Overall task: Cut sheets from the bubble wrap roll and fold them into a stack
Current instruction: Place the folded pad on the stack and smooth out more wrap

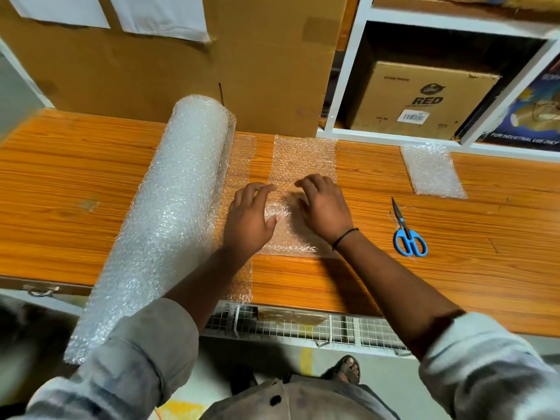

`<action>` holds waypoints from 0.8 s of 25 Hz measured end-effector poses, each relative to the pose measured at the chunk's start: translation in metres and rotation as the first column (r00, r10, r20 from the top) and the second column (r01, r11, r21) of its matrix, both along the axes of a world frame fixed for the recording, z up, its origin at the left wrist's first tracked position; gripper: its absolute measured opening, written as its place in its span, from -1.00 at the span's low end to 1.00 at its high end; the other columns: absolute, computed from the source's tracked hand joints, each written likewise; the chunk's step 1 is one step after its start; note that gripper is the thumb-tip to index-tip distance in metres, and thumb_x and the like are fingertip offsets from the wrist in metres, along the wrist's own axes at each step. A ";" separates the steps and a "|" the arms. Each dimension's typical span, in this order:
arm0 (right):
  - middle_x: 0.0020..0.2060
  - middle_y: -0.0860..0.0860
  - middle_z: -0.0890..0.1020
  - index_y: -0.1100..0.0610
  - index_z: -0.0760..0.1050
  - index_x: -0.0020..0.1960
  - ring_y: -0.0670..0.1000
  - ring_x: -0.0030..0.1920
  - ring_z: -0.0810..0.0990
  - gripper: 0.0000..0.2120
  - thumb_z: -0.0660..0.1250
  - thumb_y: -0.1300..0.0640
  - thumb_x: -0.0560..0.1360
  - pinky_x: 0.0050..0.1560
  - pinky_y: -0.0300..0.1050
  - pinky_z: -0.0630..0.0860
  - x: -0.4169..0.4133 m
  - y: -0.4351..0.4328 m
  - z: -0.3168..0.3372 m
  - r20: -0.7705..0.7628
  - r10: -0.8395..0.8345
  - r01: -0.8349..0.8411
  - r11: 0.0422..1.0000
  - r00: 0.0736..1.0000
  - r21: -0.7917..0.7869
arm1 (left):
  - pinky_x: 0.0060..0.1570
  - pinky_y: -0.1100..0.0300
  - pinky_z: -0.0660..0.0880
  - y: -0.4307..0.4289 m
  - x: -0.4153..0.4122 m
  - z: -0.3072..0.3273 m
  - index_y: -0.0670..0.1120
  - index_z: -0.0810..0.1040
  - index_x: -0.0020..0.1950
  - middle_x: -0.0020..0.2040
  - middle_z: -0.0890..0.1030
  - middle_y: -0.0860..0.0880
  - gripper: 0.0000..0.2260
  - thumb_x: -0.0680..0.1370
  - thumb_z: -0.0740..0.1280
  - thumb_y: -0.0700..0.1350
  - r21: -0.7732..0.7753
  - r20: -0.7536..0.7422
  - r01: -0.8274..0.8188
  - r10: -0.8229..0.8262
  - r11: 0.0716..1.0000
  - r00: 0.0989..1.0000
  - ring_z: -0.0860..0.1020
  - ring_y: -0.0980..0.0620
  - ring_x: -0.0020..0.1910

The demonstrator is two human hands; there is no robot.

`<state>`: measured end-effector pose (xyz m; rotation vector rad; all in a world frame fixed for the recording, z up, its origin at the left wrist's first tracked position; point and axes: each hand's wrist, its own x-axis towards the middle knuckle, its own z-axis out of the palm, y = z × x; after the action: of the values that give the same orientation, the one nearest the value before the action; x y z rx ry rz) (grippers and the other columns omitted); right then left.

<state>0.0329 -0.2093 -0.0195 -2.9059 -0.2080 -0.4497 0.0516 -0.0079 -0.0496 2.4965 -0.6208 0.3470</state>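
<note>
Left fingers [257, 189]: bent, tips down on the cut sheet [303, 159]; whether they pinch it, cannot tell.
Right fingers [309, 184]: bent, likewise.
Cut sheet: clear, bubbled, flat on the counter [394, 283], rumpled between the hands.
Roll [169, 207]: just left.
Scissors [407, 234]: right, apart.

Clear bubble wrap roll [169, 207], blue-handled scissors [407, 234], orange wood-grain table [454, 268].

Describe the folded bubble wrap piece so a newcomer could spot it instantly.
Start at the orange wooden table. Follow its far edge right, below the white shelf. The folded bubble wrap lies there, beyond the blue scissors: small, dense, unlike the long sheet mid-table.
</note>
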 end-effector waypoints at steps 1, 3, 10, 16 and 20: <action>0.16 0.15 0.59 0.18 0.54 0.27 0.22 0.14 0.55 -0.70 0.34 0.10 0.57 0.11 0.15 0.51 -0.015 0.006 -0.005 0.038 0.067 -0.068 0.998 0.997 0.016 | 0.24 -0.11 0.47 0.002 -0.003 -0.003 0.00 0.50 0.38 0.29 0.49 -0.07 -0.53 0.49 0.49 -0.07 0.020 0.048 0.036 -0.037 0.999 0.998 0.43 -0.12 0.30; 0.14 0.16 0.62 0.21 0.55 0.23 0.21 0.13 0.58 -0.71 0.30 0.09 0.59 0.16 0.11 0.52 -0.046 0.012 -0.022 0.041 0.199 -0.200 0.980 0.979 0.017 | 0.20 -0.15 0.47 0.006 -0.005 -0.011 0.00 0.59 0.25 0.21 0.55 -0.04 -0.68 0.50 0.46 -0.09 0.060 0.093 0.143 -0.148 0.988 0.985 0.46 -0.12 0.27; 0.67 0.09 0.00 0.14 -0.01 0.68 0.09 0.67 -0.07 -0.23 -0.11 -0.34 0.66 0.65 0.11 -0.11 -0.082 0.010 -0.061 -0.373 0.172 -0.192 0.981 0.912 -0.018 | 0.62 -0.11 -0.19 0.013 -0.010 -0.034 0.06 0.08 0.69 0.69 0.02 0.04 -0.33 0.62 -0.16 0.30 0.345 -0.253 0.400 -0.326 0.849 0.911 -0.11 -0.08 0.67; 0.67 0.04 0.03 0.09 0.03 0.68 0.02 0.67 -0.10 -0.25 -0.11 -0.35 0.66 0.65 0.06 -0.12 -0.098 -0.003 -0.054 -0.365 0.171 -0.162 0.985 0.915 0.056 | 0.51 -0.06 0.29 0.026 -0.016 -0.031 0.00 0.59 0.36 0.47 0.50 -0.02 -0.59 0.60 0.35 0.18 0.156 0.032 0.519 -0.529 0.840 0.848 0.37 -0.05 0.51; 0.64 0.01 0.18 0.06 0.17 0.65 0.02 0.66 0.04 -0.29 0.03 -0.35 0.66 0.65 0.04 -0.09 -0.102 -0.007 -0.048 -0.305 0.161 -0.150 0.987 0.939 0.061 | 0.15 -0.02 0.57 0.026 -0.017 -0.029 -0.05 0.69 0.15 0.19 0.69 0.00 -0.76 0.63 0.34 0.05 0.192 0.087 0.533 -0.556 0.824 0.827 0.62 -0.01 0.19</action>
<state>-0.0691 -0.2161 -0.0674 -2.8441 -0.3731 0.0303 0.0348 0.0181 -0.0782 2.3131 -1.4317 0.2553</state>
